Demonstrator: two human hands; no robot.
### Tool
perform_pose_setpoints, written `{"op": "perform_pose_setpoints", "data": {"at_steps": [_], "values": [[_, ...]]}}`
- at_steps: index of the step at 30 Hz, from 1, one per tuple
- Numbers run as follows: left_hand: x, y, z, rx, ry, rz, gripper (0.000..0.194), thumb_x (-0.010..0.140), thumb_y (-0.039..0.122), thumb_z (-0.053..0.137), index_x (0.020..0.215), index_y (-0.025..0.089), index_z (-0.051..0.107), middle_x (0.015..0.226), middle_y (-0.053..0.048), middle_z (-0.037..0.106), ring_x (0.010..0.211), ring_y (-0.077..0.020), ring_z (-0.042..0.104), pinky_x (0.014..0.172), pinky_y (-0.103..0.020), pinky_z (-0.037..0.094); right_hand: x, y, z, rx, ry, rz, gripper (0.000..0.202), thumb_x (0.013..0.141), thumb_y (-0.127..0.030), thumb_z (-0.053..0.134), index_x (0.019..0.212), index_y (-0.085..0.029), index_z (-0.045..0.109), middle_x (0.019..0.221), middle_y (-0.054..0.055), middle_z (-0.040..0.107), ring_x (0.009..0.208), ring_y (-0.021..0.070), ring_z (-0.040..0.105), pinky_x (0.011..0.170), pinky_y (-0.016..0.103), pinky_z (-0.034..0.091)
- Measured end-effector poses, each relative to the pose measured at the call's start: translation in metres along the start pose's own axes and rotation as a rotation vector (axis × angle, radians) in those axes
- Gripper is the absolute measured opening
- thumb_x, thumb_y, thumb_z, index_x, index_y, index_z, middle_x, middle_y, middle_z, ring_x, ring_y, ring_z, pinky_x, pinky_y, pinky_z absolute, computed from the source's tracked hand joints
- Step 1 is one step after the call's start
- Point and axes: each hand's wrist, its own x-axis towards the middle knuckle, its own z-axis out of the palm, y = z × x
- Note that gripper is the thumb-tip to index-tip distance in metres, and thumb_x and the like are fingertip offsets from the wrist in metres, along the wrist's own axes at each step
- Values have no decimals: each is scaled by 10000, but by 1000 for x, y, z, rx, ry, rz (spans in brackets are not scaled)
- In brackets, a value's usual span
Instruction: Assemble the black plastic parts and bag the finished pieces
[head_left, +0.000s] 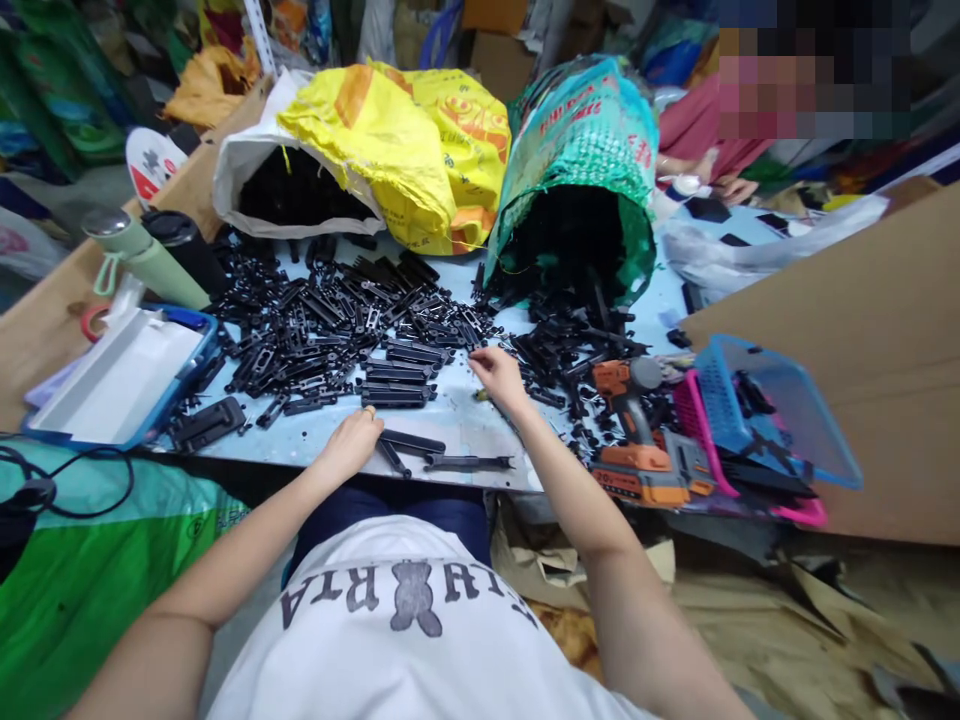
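My left hand [351, 443] is at the table's front edge, its fingers curled at the left end of a long black plastic part [412, 441]. A second, shorter black piece angles down beside it; whether the two are joined I cannot tell. Just right of them lies a slim black bar with a forked end [472, 462]. My right hand [499, 378] is farther in, thumb and fingertips pinched together over small scattered bits; anything between them is too small to make out. Between my hands, a row of long black parts [396, 375] lies stacked side by side.
A heap of black plastic parts [300, 320] spreads behind, below a yellow sack [405, 140] and a green sack [577, 150]. At right are an orange cordless drill [634, 430] and a blue basket [724, 390]. A blue tray [199, 345] and bottle [146, 255] stand left. Another person's hands [731, 190] show at back right.
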Motion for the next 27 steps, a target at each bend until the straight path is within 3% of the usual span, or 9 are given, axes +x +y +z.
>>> {"op": "perform_pose_setpoints", "data": {"at_steps": [3,6,10,13,16,19,22,24,27], "values": [[3,8,3,61,23,33,260,818,13,380,860,114,616,937,-131,583,840,-215,573,715,-302,437,-52,-23,8,254,-65,-123,151,796,-321,593,820,-183,649,778,34,648,688,140,599,662,261,492],[1,8,17,28,145,-12,207,873,113,401,917,115,604,859,-110,594,759,-194,578,664,-289,443,-94,-36,17,338,-110,-169,160,817,-332,586,802,-184,646,746,33,646,666,134,605,645,251,497],[-4,-2,38,-41,359,127,266,925,221,355,1013,126,587,778,-85,605,738,-180,569,704,-303,444,-121,-36,22,247,-84,-241,179,874,-300,513,827,-184,641,768,53,644,733,150,612,682,265,499],[-6,-9,44,-83,414,170,286,932,237,338,1015,143,596,761,-83,618,737,-181,569,719,-320,438,-128,-34,25,141,-124,-278,214,908,-288,447,912,-197,641,869,73,645,795,154,618,721,273,505],[-8,-11,40,-132,379,139,285,928,249,348,1017,170,607,767,-82,630,771,-188,580,742,-336,432,-134,-33,31,22,-146,-306,254,926,-283,402,980,-211,640,931,89,647,822,162,621,724,280,509],[-10,-2,35,-160,406,94,258,907,259,397,1063,200,594,947,-106,645,997,-237,554,893,-427,375,-144,-28,38,-29,-128,-368,268,931,-264,388,1065,-220,615,983,94,646,875,177,610,751,310,505],[-5,22,38,-157,370,244,343,857,320,501,1172,186,528,1193,-131,562,1190,-283,429,1015,-498,239,-153,-17,39,-47,-141,-416,319,911,-311,442,1204,-224,536,1086,104,611,958,205,578,800,360,488],[4,39,43,-148,253,339,490,805,374,576,1228,149,474,1185,-149,555,1146,-289,457,993,-469,278,-156,-9,37,-99,-196,-425,417,892,-366,474,1282,-217,470,1065,114,608,938,223,570,773,374,485],[22,53,50,-150,150,301,570,772,378,617,1243,111,438,1076,-142,582,1010,-267,516,881,-400,370,-150,-1,37,-170,-227,-404,466,902,-377,451,1329,-195,419,894,95,623,825,217,567,703,352,472]]}}
